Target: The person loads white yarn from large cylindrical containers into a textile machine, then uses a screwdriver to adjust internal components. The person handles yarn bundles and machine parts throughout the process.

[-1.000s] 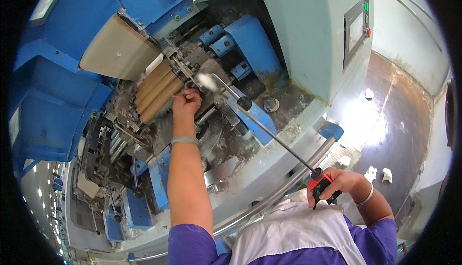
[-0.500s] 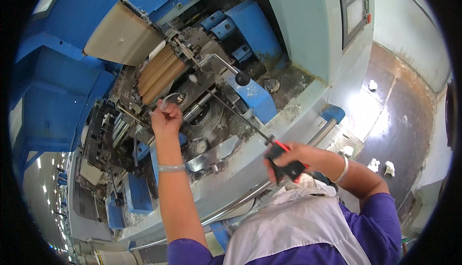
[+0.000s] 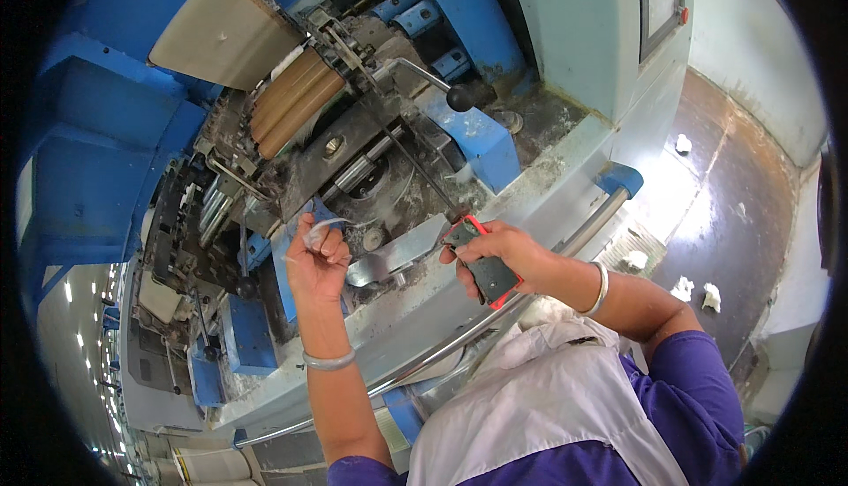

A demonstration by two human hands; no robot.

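A hand-held tool with a black and red body and a long thin metal rod is gripped in my right hand. Its rod reaches up and left over the machine, the far end near the metal brackets beside the brown rollers. My left hand is curled with a wisp of white fibre at its fingers. It hovers above the near side of the machine bed, left of a bent shiny metal plate. A light ring-shaped bangle circles each wrist.
A lever with a black ball knob juts out beside the rod. Blue covers and a pale machine frame surround the bed. A metal rail runs along the front. White fibre tufts lie on the floor at right.
My left hand has drawn back from the rollers toward me, trailing the fibre. The right hand with the tool has moved up and left, pushing the rod farther over the machine.
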